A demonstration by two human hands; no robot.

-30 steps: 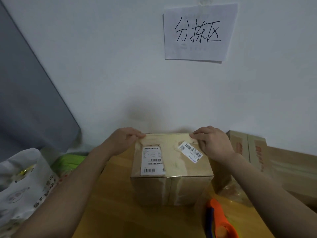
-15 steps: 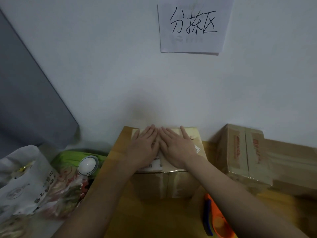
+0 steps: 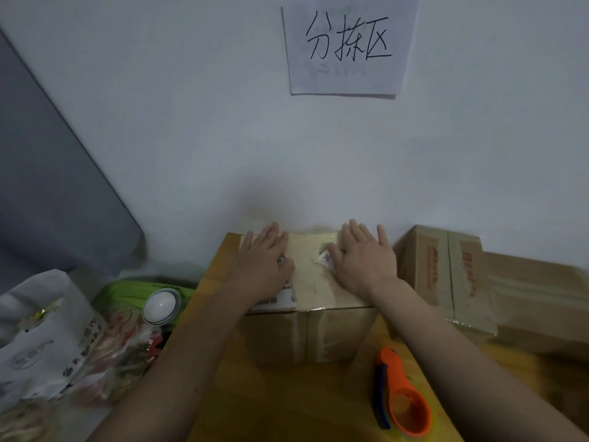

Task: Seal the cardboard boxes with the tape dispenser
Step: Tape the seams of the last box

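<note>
Two hands (image 3: 264, 266) (image 3: 365, 263) now apart on one box (image 3: 314, 282).

Glossy tape (image 3: 314, 282) on matt cardboard box (image 3: 338, 333); wood table (image 3: 280, 403).

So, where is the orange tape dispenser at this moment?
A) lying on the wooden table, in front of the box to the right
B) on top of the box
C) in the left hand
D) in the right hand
A: the tape dispenser lies on the table, while the left hand and right hand press flat on the box.

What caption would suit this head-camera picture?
Both hands, left and right, press flat on a taped cardboard box; orange tape dispenser lies nearby.
</note>
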